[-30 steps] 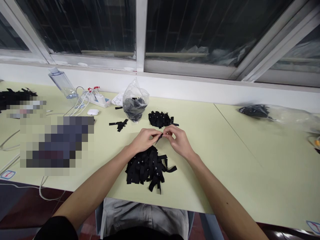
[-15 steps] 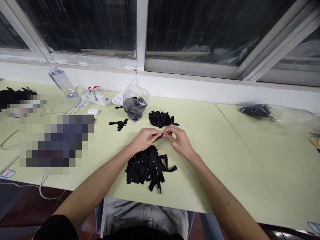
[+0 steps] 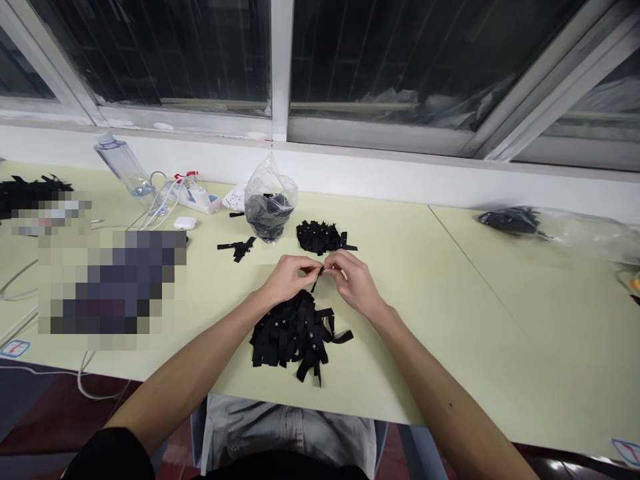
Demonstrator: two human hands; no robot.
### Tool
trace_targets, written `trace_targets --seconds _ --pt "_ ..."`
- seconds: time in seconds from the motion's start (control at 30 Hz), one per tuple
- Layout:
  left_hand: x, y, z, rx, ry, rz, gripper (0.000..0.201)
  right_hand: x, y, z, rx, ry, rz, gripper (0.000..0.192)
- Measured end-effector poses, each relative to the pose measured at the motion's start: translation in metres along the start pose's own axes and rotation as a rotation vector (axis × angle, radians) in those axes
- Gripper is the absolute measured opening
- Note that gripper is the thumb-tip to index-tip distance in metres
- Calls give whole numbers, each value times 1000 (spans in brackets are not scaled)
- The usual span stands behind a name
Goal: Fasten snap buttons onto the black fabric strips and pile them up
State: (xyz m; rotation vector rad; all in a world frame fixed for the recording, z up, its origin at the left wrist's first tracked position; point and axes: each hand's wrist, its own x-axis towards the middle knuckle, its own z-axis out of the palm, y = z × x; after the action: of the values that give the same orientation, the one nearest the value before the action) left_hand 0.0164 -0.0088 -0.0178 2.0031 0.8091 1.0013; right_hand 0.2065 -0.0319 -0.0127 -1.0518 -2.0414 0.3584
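Head view. A black strip [image 3: 315,284] was held above the desk [image 3: 450,320], between the near pile [image 3: 290,340] and the far pile [image 3: 320,238] of similar pieces. The left hand [image 3: 287,280] and the right hand [image 3: 356,285] met over it, the fingers of each closed in a narrow pinch at the strip's upper part, while one end hung free towards the near pile. For sound handling, the two pinches were best kept close together and light, since so slight a piece would probably twist if gripped unevenly; raised wrists would also have kept the loose pieces below undisturbed. Small white marks on the near pile could be seen, but not read with certainty. The fingertips covered most of the held strip, so its upper end and any mark on it could not be made out. The contents of the clear bag [image 3: 270,207] at the far side appeared only as a dark mass through the plastic. To the left, a pixelated patch [image 3: 115,287] concealed whatever lay there, and the dark heap [image 3: 30,193] beyond was cut off by the frame.
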Motion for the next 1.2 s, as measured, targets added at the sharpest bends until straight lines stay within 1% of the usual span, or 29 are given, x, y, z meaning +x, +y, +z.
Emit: trace_targets --seconds 0.33,0.5,0.67,0.8,1.03,1.2 --pt "1 -4 0 -96 -5 -44 23 -1 0 0 -118 -16 -98 17" --pt "3 -8 3 -180 -16 -81 28 0 2 0 -166 -12 -105 18" --pt "3 -10 5 -265 -18 -128 36 0 4 1 -208 -28 -112 19" --pt "3 -13 4 -293 -2 -133 36 0 3 3 -174 -23 -95 20" --pt "5 -19 4 -312 40 -116 29 1 -1 4 -66 4 -39 15" --pt "5 -20 2 -259 56 -133 29 1 -3 3 -37 68 7 14"
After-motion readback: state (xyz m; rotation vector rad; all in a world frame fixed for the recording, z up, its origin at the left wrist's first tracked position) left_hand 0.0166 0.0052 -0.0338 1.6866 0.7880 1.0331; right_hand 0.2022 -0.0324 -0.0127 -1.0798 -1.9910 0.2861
